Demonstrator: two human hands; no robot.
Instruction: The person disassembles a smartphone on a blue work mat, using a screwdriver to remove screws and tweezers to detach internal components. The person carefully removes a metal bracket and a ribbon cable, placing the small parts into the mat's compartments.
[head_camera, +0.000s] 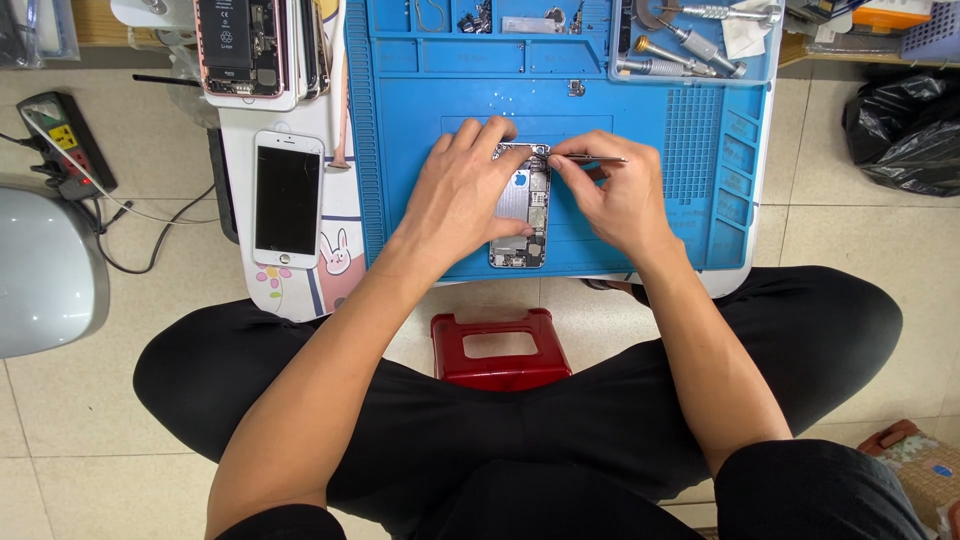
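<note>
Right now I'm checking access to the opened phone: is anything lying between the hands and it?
Nothing visible does. The left hand already rests on the opened phone on the blue mat, and the right hand holds tweezers with the tips at the phone's top edge.

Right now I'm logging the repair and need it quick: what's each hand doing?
Left hand: open, fingers pressing down the opened phone.
Right hand: closed, pinching thin metal tweezers at the phone's top edge.
</note>
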